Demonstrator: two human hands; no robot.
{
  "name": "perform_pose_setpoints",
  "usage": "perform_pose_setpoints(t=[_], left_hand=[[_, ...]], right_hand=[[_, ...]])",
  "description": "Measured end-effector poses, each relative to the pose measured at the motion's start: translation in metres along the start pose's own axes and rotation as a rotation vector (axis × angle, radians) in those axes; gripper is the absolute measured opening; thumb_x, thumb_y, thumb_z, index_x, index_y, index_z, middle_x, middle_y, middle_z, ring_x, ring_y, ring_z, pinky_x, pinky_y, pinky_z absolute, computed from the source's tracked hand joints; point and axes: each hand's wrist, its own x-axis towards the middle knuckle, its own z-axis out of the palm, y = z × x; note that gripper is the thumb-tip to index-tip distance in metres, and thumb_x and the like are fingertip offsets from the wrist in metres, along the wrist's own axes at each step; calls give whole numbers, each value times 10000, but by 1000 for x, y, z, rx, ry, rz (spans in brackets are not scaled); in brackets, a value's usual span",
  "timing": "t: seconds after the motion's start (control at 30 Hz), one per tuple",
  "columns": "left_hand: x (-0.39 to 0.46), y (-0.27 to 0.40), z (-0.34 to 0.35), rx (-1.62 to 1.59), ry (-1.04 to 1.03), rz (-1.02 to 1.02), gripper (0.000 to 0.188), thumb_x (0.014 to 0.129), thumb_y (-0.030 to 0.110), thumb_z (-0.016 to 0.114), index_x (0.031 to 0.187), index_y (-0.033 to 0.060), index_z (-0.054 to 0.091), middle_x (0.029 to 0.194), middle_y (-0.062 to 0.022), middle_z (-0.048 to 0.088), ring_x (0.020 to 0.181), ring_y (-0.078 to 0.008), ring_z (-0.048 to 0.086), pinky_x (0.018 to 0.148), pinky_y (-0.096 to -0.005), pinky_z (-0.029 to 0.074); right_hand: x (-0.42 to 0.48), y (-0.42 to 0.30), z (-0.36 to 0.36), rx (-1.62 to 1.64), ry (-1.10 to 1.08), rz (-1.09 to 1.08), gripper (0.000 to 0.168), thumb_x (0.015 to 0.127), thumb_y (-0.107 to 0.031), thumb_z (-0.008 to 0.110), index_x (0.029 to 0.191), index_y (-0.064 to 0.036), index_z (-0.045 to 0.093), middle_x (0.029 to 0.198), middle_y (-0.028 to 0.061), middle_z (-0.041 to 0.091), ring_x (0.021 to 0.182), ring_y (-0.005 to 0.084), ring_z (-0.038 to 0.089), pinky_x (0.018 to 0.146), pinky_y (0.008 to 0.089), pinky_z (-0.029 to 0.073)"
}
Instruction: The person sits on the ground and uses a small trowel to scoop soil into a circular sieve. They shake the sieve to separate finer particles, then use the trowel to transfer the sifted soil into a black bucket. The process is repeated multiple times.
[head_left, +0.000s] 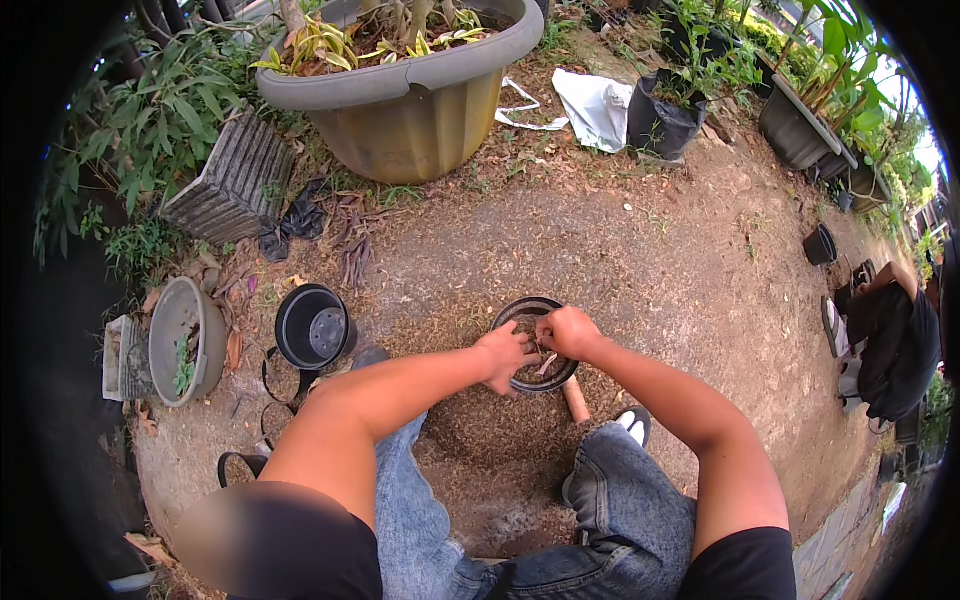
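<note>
A round black plastic pot (534, 387) stands on the ground between my knees, with brown matter and a pale dry piece (548, 365) inside. My left hand (506, 356) reaches over its left side, fingers apart and their tips inside the rim. At the upper right of the pot, my right hand (568, 332) has its fingers curled together in a pinch over a thin stem (540, 346). The fingers partly hide that stem. Close to the pot's lower right side lies a brown cylindrical piece (576, 400), perhaps a handle.
Left of me are an empty black pot (328, 330), black plastic rings (240, 466) and a grey basin (211, 360). A large planter (409, 135) with a cracked rim stands ahead, near a ribbed concrete block (232, 172) and a white bag (594, 112). Another person (896, 345) crouches at right.
</note>
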Motion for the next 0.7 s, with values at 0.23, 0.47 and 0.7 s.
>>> perform_pose_setpoints(t=[0.23,0.47,0.7], left_hand=[[7,0,-3,-116,-82,-48,921,724,500,737,1539,168,464,1399,-44,605,1319,-211,528,1084,-468,336],[6,-9,-6,-182,-7,2,813,731,516,766,1443,179,564,1297,-39,669,1318,-227,534,1093,-480,336],[-19,-15,-2,-189,154,78,663,769,560,770,1287,152,695,1203,-25,711,1191,-219,558,1029,-487,361]], right_hand=[[-7,8,7,53,12,-158,319,770,-113,780,1085,-156,746,1005,78,755,960,294,733,814,434,593],[-5,20,17,-66,-29,-265,351,763,-145,785,1110,-192,756,1055,73,732,971,318,720,831,444,594],[-12,8,15,-131,-16,-339,316,805,-114,717,1097,-222,769,1034,63,698,957,315,720,805,459,591]])
